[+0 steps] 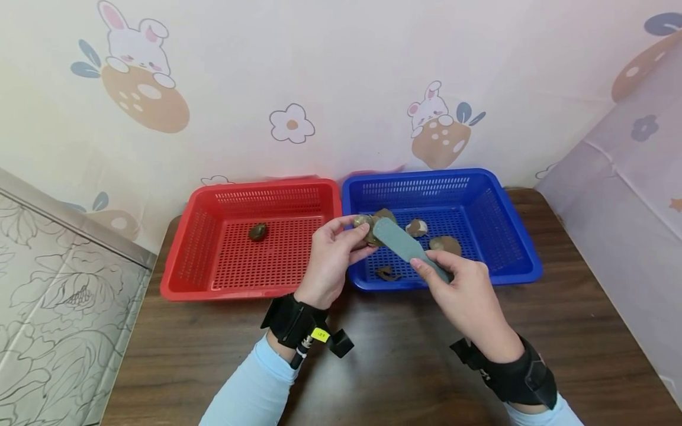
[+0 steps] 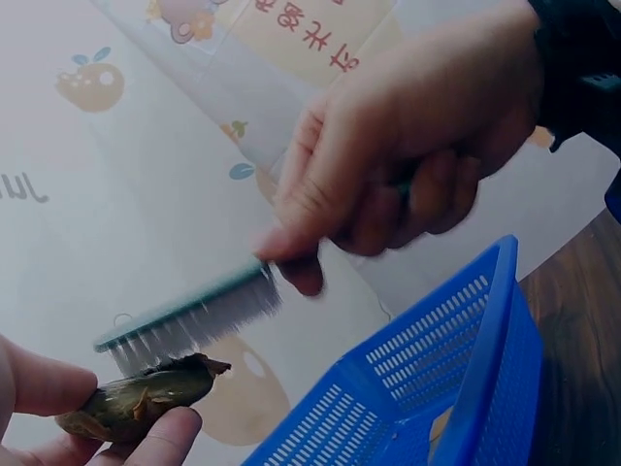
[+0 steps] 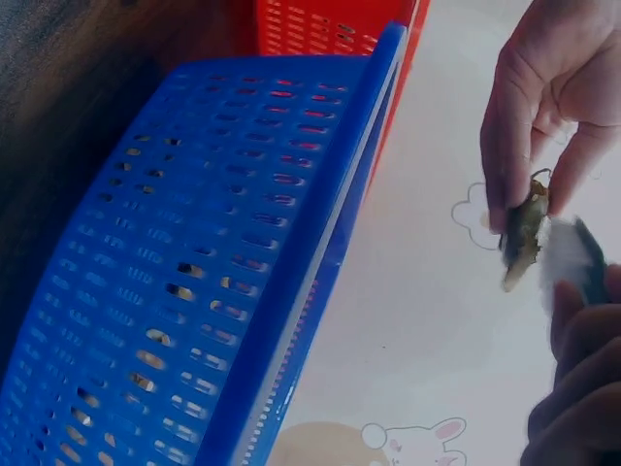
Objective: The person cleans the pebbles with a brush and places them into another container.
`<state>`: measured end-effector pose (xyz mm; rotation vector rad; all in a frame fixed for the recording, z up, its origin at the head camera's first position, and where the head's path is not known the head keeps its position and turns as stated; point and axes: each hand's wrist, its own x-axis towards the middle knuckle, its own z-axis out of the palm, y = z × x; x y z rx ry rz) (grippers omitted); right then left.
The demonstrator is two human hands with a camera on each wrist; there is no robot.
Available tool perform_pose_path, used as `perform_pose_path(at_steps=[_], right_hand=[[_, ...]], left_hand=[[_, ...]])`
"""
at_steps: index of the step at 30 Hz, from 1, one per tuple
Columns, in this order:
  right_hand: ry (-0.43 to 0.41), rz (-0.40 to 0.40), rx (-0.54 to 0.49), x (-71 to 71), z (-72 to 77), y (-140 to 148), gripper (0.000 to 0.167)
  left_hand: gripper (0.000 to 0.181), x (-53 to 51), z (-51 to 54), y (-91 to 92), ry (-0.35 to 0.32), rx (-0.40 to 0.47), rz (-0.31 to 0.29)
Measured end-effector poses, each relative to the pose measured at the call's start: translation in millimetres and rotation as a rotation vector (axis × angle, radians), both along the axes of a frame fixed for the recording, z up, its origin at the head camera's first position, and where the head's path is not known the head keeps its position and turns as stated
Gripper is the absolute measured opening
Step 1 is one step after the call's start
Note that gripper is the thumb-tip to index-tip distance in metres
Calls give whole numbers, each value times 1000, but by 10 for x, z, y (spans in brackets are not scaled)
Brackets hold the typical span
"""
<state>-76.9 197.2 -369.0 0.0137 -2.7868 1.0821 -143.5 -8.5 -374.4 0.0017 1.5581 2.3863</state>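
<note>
My left hand (image 1: pixel 331 260) holds a dark olive-brown, oval lump (image 2: pixel 141 400) by its sides, over the left part of the blue basket (image 1: pixel 514 245). Brown flaky bits cling to the lump; its exact kind is unclear. In my right hand (image 1: pixel 471 296) is a green brush (image 1: pixel 399 241), gripped by its handle. The white bristles (image 2: pixel 199 325) face down against the top of the lump in the left wrist view. Inside the blue basket lie a brown-and-white piece (image 1: pixel 417 228), a flat brown piece (image 1: pixel 445 244) and a curled brown piece (image 1: pixel 388 273).
A red basket (image 1: pixel 178 260) stands left of the blue one, their sides close together. One small dark lump (image 1: pixel 258 231) lies in it. Both rest on a brown wooden table (image 1: pixel 383 367) against a wall (image 1: pixel 351 71) with rabbit pictures.
</note>
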Motion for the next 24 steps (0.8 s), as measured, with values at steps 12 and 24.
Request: perform_pose_path(at_steps=[12, 24], right_hand=[[-18, 5, 11, -8, 13, 48, 38], [-10, 24, -13, -43, 27, 35, 37]], left_hand=[[31, 5, 1, -4, -15, 24, -1], [31, 22, -15, 6, 26, -10, -14]])
